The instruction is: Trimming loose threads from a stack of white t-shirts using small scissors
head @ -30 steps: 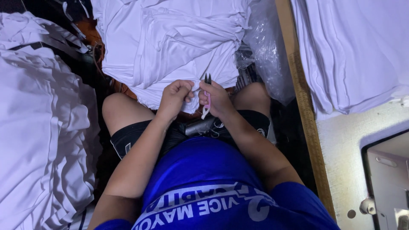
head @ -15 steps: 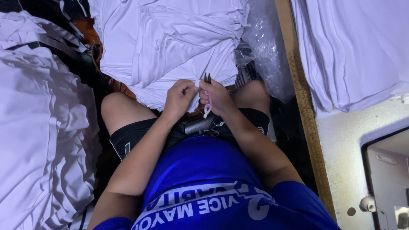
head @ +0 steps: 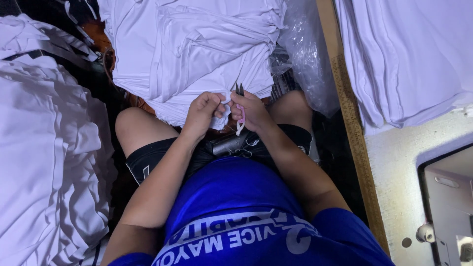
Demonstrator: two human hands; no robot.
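Above the lap, a white garment edge point(head: 224, 106) is pinched in the left hand point(head: 202, 114); thread snips point(head: 240, 106) are clamped in the right hand point(head: 251, 111). Trimming appears underway. At twelve o'clock, a white garment pile point(head: 197, 44) is seen.

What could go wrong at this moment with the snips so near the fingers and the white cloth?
The snips in the right hand point at the cloth edge pinched by the left hand; they might nick a fingertip. They might also cut the white fabric itself instead of a loose thread.
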